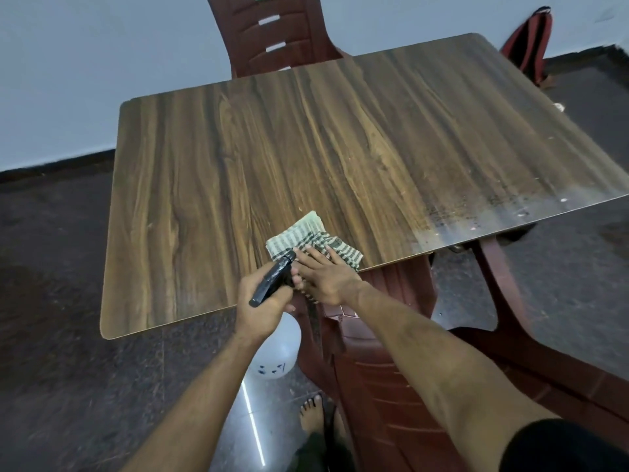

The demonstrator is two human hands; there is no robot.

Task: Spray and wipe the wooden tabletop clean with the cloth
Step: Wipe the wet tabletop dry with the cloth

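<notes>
Pressing flat with straight fingers, the right hand [325, 279] is laid on the striped cloth [311, 240] at the near edge of the wooden tabletop [272, 158], lower centre of the frame. A spray bottle [272, 282] with a black head is grasped by the left hand [260, 306]; its white body seems to hang below the table edge. Dark specks are seen at the tabletop's right corner.

One wooden worktop [340, 158] carries one striped cloth [306, 235] under the right of two hands [328, 277]; the left hand [260, 303] grips one black-headed spray bottle [272, 279]. Three maroon plastic chairs ring the hands: one beyond [272, 32], two nearer at right [381, 369] [531, 342].
</notes>
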